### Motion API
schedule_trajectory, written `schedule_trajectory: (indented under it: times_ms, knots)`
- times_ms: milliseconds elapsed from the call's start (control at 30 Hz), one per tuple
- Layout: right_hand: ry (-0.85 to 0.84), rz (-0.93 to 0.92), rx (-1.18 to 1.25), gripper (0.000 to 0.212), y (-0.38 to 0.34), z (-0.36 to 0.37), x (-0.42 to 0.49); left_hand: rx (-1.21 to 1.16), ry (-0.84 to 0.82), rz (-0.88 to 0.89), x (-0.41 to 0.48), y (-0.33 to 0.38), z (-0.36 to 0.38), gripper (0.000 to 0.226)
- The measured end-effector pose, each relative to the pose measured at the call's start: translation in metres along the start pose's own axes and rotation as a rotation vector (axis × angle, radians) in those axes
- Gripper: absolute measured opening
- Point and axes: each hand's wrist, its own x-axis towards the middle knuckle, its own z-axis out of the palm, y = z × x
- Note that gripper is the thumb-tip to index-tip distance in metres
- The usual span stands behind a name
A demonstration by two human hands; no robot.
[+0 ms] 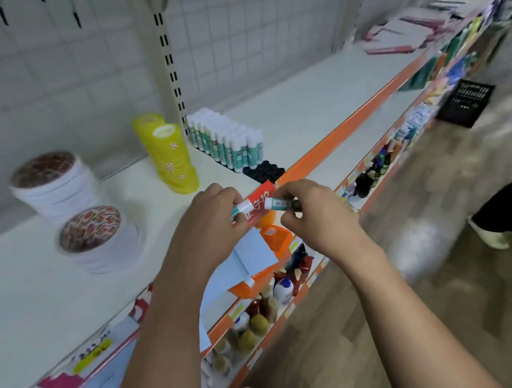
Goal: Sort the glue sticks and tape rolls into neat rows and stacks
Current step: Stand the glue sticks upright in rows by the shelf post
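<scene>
White shop shelf (288,113) with an orange lip, grid panel behind. Both hands work at that lip. The left hand (216,209) has its fingers curled round one glue stick (241,210), and the right hand (308,204) pinches a second stick (280,204) at its fingertips; the two lie level, their ends near each other between the hands.

Just beyond the fingers sits a black tray (263,172) with bare sockets, and past those the standing sticks (228,140) fill it in close rows. Further off from the left fingers are two stacks of yellow tape (172,157) and two stacks of white tape (97,238).

The risk, as I judge it, is a drop: both sticks hang over the lip, so a slip of the right hand's light pinch would send one into the orange basket (275,238) below or to the floor. Seating a stick carelessly could also tip its upright neighbours, and the nearer yellow stack appears to lean, so a brush of the wrist might topple it.

A red tag (259,198) behind the fingers reads 守护 in white. The second stick shows a barcode; its other print is too small to read. Tags further along the lip are blurred.
</scene>
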Motion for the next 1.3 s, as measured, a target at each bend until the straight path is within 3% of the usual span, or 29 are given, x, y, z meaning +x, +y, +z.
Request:
schedule_trajectory:
  times_ms: [433, 767, 833, 1000, 1300]
  knots:
    - [-0.037, 0.011, -0.012, 0.03, 0.019, 0.012, 0.082, 0.027, -0.147, -0.011, 0.082, -0.025, 0.028, 0.022]
    - [-0.177, -0.149, -0.001, 0.038, 0.036, 0.026, 0.126, -0.109, -0.244, -0.115, 0.097, -0.028, 0.033, 0.027]
    - [-0.212, -0.199, -0.001, 0.037, 0.042, 0.028, 0.135, -0.124, -0.202, -0.149, 0.1, -0.026, 0.032, 0.026]
    - [-0.301, -0.325, 0.046, 0.038, 0.05, 0.033, 0.152, -0.053, 0.087, -0.188, 0.109, -0.008, 0.032, 0.015]
    - [-0.419, -0.377, 0.264, 0.037, 0.072, 0.024, 0.174, -0.001, 0.192, -0.277, 0.114, 0.019, 0.057, 0.021]
